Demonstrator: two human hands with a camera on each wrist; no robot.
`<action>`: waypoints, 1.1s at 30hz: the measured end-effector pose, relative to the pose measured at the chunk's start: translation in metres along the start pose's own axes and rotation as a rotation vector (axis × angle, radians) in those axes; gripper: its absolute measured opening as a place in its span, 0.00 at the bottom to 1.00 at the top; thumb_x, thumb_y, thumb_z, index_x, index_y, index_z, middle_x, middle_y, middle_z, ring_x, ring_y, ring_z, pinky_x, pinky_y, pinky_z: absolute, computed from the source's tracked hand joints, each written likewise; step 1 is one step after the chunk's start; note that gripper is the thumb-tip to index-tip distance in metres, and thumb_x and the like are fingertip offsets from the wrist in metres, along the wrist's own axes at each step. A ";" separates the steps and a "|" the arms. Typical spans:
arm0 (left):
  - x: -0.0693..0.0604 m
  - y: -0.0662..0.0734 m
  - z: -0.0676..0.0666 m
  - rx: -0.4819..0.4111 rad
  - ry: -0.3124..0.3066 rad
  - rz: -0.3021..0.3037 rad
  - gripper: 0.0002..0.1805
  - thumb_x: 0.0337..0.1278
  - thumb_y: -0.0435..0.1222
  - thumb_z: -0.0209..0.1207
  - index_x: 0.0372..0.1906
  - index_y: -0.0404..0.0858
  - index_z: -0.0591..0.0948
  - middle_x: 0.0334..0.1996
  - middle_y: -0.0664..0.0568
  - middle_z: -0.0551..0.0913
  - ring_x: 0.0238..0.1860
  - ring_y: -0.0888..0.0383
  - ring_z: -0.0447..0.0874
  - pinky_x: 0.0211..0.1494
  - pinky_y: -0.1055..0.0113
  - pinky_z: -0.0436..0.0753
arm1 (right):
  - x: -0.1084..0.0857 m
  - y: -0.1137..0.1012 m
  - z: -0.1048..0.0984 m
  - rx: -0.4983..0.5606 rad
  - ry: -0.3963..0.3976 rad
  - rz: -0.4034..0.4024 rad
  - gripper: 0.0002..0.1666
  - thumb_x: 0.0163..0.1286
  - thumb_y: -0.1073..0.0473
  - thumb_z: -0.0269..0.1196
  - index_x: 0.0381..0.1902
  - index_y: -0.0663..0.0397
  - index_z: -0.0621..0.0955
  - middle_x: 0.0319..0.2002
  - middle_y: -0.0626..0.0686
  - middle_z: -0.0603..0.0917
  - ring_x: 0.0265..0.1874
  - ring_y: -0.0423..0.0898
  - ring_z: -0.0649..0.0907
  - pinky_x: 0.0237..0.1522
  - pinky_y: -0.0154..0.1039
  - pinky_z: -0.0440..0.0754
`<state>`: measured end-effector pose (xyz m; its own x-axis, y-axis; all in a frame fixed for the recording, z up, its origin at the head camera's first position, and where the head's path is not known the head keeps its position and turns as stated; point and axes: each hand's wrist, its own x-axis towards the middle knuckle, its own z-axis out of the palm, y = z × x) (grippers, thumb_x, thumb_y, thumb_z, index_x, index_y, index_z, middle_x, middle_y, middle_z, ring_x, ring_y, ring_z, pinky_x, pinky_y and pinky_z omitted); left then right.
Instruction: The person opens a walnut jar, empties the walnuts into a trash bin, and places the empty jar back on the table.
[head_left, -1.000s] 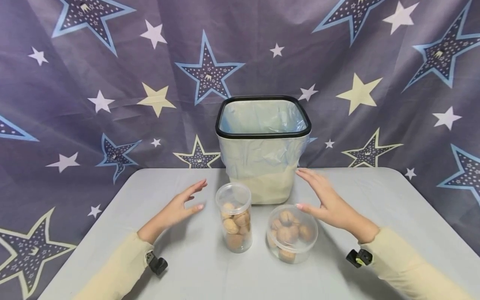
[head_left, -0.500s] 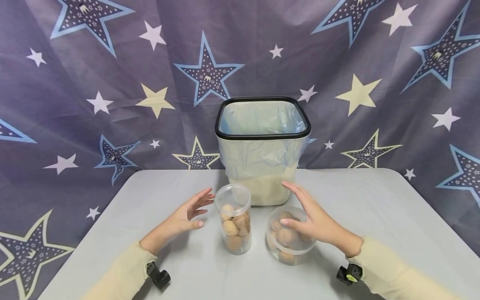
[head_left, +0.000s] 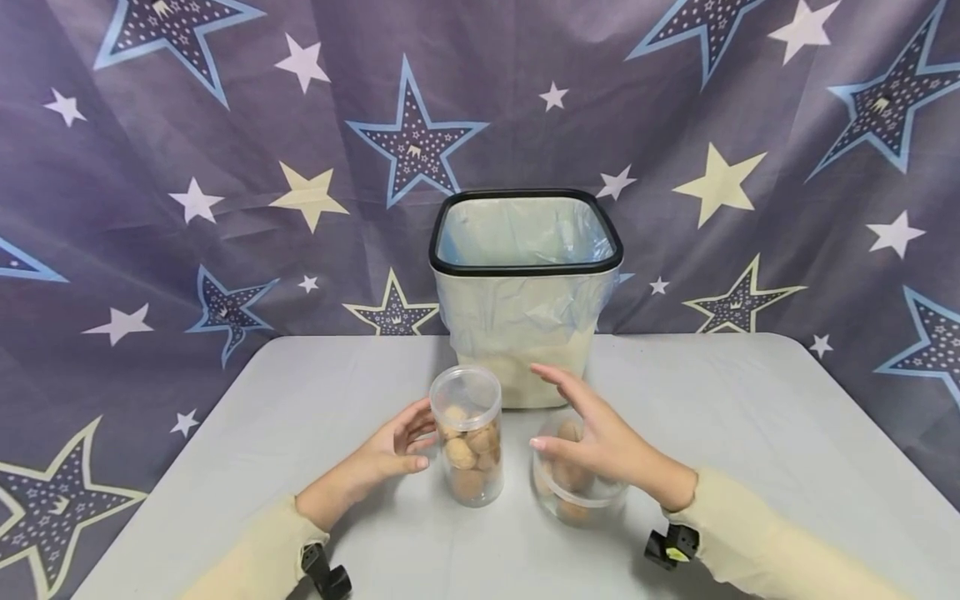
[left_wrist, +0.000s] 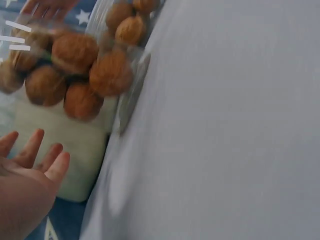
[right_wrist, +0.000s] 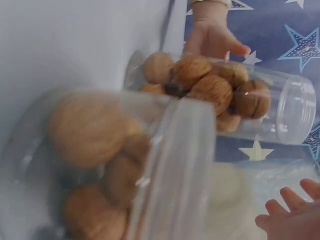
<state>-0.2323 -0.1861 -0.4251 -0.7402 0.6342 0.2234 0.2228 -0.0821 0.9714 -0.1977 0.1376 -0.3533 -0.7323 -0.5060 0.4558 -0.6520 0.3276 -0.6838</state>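
Observation:
A tall clear jar (head_left: 471,450) of walnuts stands upright with its lid on. My left hand (head_left: 386,454) is beside its left side, fingers relaxed and thumb apart; whether the fingertips touch it, I cannot tell. Right of the jar, a low round container (head_left: 576,500) of walnuts is partly hidden behind my right hand (head_left: 603,437), which is held over it with fingers extended toward the tall jar. In the left wrist view, spread fingers (left_wrist: 37,155) show near the tall jar (left_wrist: 75,65). The right wrist view has the low container (right_wrist: 100,165) close up and my fingertips (right_wrist: 292,202) at the lower right.
Behind the containers stands a white bin (head_left: 525,333) with a black rim and a bluish liner. A grey table (head_left: 750,433) carries everything, and a star-patterned cloth (head_left: 510,108) hangs behind it.
My left hand has moved right, up to the tall jar. My right hand has moved left across the low container, from its right side. The containers and bin have stayed in place.

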 end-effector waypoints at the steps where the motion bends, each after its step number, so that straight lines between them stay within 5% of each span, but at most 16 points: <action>1: 0.000 0.001 0.003 -0.013 0.006 -0.027 0.53 0.53 0.41 0.65 0.69 0.21 0.44 0.66 0.23 0.53 0.63 0.59 0.66 0.67 0.64 0.66 | 0.002 -0.002 0.001 0.013 -0.002 0.000 0.45 0.58 0.57 0.68 0.69 0.57 0.61 0.68 0.57 0.64 0.67 0.56 0.63 0.66 0.57 0.60; 7: 0.000 0.003 0.017 -0.059 0.025 -0.120 0.58 0.50 0.43 0.67 0.71 0.23 0.40 0.69 0.25 0.45 0.70 0.35 0.49 0.69 0.67 0.60 | 0.018 -0.016 0.008 0.096 -0.010 0.026 0.44 0.58 0.55 0.69 0.68 0.59 0.63 0.67 0.58 0.66 0.68 0.54 0.63 0.68 0.56 0.58; 14: -0.001 -0.003 0.025 -0.068 0.033 -0.125 0.55 0.46 0.40 0.69 0.69 0.21 0.47 0.66 0.28 0.57 0.64 0.57 0.64 0.64 0.78 0.63 | 0.033 -0.028 0.020 0.158 -0.006 0.053 0.44 0.56 0.61 0.70 0.68 0.60 0.63 0.67 0.57 0.67 0.67 0.52 0.64 0.69 0.50 0.58; 23: 0.000 -0.008 0.034 -0.047 0.047 -0.239 0.56 0.45 0.40 0.70 0.70 0.21 0.47 0.69 0.27 0.52 0.70 0.34 0.47 0.72 0.47 0.48 | 0.047 -0.030 0.036 0.233 -0.034 0.102 0.49 0.53 0.61 0.71 0.68 0.66 0.60 0.65 0.62 0.68 0.64 0.55 0.70 0.66 0.47 0.64; 27: 0.002 -0.009 0.036 -0.052 0.046 -0.299 0.55 0.44 0.37 0.70 0.70 0.23 0.47 0.70 0.30 0.50 0.71 0.36 0.45 0.72 0.46 0.47 | 0.051 -0.030 0.042 0.234 -0.045 0.138 0.52 0.51 0.61 0.73 0.69 0.65 0.59 0.61 0.61 0.72 0.56 0.54 0.76 0.61 0.48 0.71; 33: 0.005 -0.012 0.038 -0.013 0.060 -0.305 0.51 0.42 0.30 0.68 0.71 0.27 0.52 0.70 0.34 0.55 0.71 0.37 0.49 0.72 0.45 0.46 | 0.053 -0.030 0.048 0.251 -0.023 0.189 0.51 0.50 0.60 0.73 0.68 0.61 0.61 0.57 0.59 0.75 0.51 0.53 0.78 0.55 0.46 0.76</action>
<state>-0.2142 -0.1527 -0.4386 -0.8078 0.5847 -0.0747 -0.0235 0.0947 0.9952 -0.2077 0.0626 -0.3357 -0.8292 -0.4742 0.2959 -0.4335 0.2115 -0.8760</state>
